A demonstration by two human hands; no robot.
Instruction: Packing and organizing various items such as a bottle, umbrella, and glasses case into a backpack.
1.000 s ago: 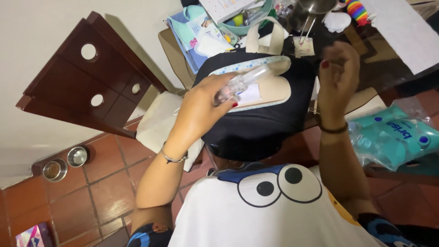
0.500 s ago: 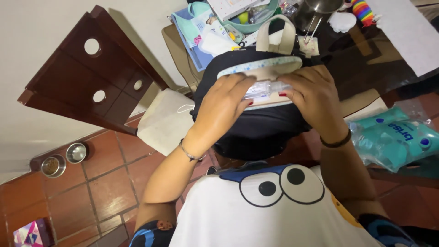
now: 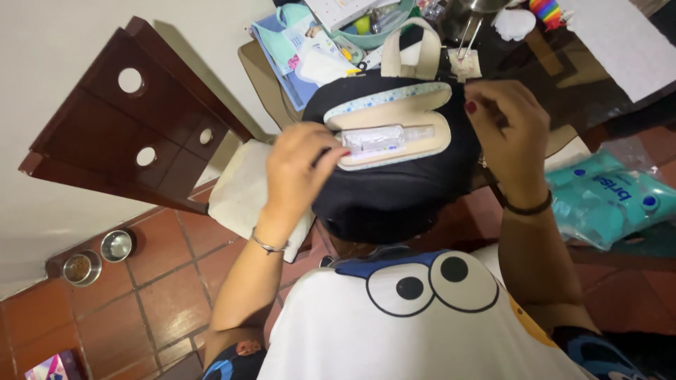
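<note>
Left hand [image 3: 299, 169] has its fingertips on the left end of a small clear plastic bottle [image 3: 384, 137], lightly pinching or pressing it, not a full grasp. The bottle is lying flat on its side inside the open front pocket [image 3: 433, 112] of a black backpack [image 3: 394, 197], and the pocket is lined in a cream colour with a speckled pale blue edge along the zip. Right hand [image 3: 507, 134] is up at the pocket's right end, fingers curled tight as if pinching something small (can't tell what, could be the zip pull, it's hidden behind the fingers). Red nail polish on both hands, a thin bracelet on the left wrist and a dark band on the right.

The backpack sits on the edge of a dark table [image 3: 584, 98], cream handles [image 3: 412, 56] pointing away. Behind it there's a teal tub [image 3: 377, 32] full of bits and some blue papers [image 3: 289, 49]. To the right, a teal plastic pack [image 3: 605, 204]. On the left, a dark wooden chair [image 3: 141, 119] with round holes in the back and a pale cushion [image 3: 243, 186], and two metal pet bowls [image 3: 98, 257] on the red tile floor [image 3: 162, 295].
</note>
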